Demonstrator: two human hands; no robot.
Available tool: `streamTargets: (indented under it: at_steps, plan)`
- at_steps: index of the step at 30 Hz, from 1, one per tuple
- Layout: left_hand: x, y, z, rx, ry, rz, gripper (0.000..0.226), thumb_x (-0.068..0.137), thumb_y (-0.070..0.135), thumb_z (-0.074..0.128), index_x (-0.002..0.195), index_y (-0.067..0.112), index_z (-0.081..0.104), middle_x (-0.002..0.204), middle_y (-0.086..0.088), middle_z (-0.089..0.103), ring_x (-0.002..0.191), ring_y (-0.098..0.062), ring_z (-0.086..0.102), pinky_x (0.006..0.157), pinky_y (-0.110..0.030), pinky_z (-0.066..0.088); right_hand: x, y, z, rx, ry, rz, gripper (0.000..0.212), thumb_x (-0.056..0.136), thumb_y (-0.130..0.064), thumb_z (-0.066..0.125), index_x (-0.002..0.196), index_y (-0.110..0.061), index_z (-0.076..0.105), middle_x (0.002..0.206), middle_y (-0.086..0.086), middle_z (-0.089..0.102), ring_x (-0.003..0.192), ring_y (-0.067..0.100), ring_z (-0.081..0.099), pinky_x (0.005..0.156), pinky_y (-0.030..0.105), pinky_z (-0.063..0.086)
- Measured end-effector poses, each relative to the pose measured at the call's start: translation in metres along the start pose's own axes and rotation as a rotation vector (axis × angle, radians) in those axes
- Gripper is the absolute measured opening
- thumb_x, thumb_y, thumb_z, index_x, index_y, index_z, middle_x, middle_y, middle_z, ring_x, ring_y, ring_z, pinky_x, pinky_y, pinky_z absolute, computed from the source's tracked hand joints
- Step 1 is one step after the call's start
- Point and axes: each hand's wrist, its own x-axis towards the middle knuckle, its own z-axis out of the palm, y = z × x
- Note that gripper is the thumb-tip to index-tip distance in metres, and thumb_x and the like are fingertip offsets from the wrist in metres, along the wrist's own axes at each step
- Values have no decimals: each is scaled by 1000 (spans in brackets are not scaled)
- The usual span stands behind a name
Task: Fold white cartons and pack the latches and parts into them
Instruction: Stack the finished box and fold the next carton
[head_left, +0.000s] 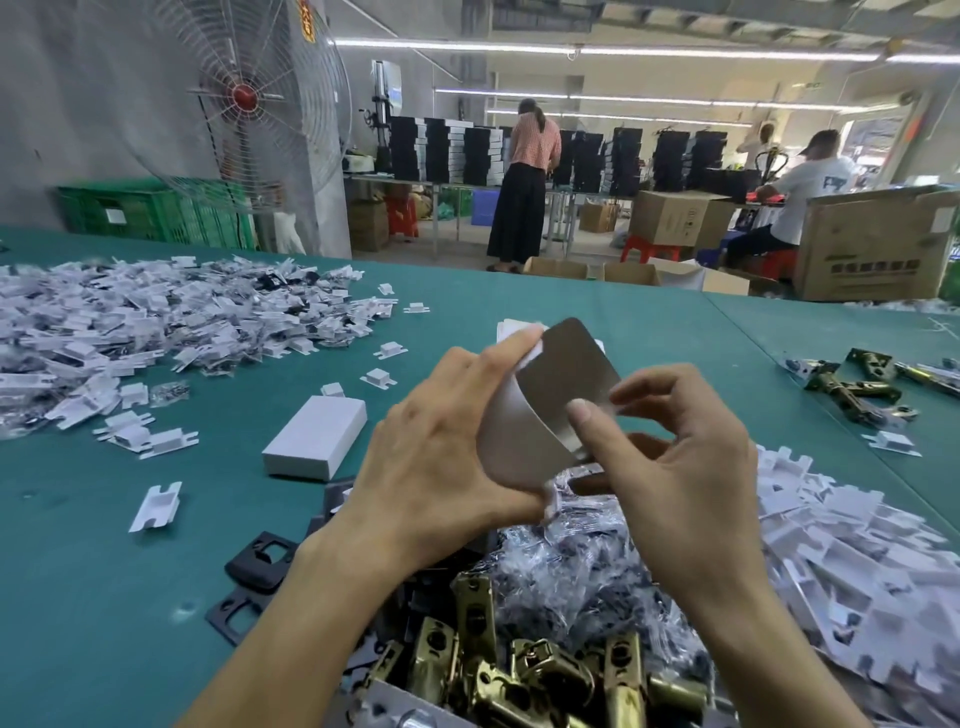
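Note:
Both my hands hold a flat carton blank (550, 400), grey-brown inside and white outside, bent into a curve above the green table (156, 597). My left hand (447, 457) grips its left edge with the thumb underneath. My right hand (670, 457) pinches the right edge between thumb and fingers. A finished white carton (317, 436) lies shut to the left. Brass latches (519, 670) are heaped at the near edge beside bagged parts (576, 571) in clear plastic.
Black plates (254, 566) lie near my left wrist. White folded inserts are piled at the far left (156, 322) and near right (857, 561). More brass latches (852, 384) lie far right. A fan (244, 98), cardboard boxes (872, 244) and people working stand beyond the table.

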Motion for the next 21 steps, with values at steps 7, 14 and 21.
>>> streamTargets:
  at_steps: [7,14,21]
  plan:
    - [2,-6,-1,-161,180,-11,67,59,46,80,120,45,53,107,12,58,86,-7,59,63,-29,52,-2,-1,3,50,-363,90,35,79,-36,70,115,-36,69,99,-11,76,91,5,71,75,21,56]
    - [2,0,1,-43,71,25,43,57,49,63,91,33,44,83,13,47,66,-13,44,53,-29,37,-4,4,0,-143,-510,46,20,93,-23,66,107,-35,74,96,-17,72,97,2,65,80,26,55]
    - [-2,2,1,35,-35,-27,59,51,49,60,104,44,36,90,16,47,67,-2,48,52,-21,30,0,-6,-4,317,-113,69,13,85,-29,63,98,-28,61,92,6,74,82,20,73,70,36,62]
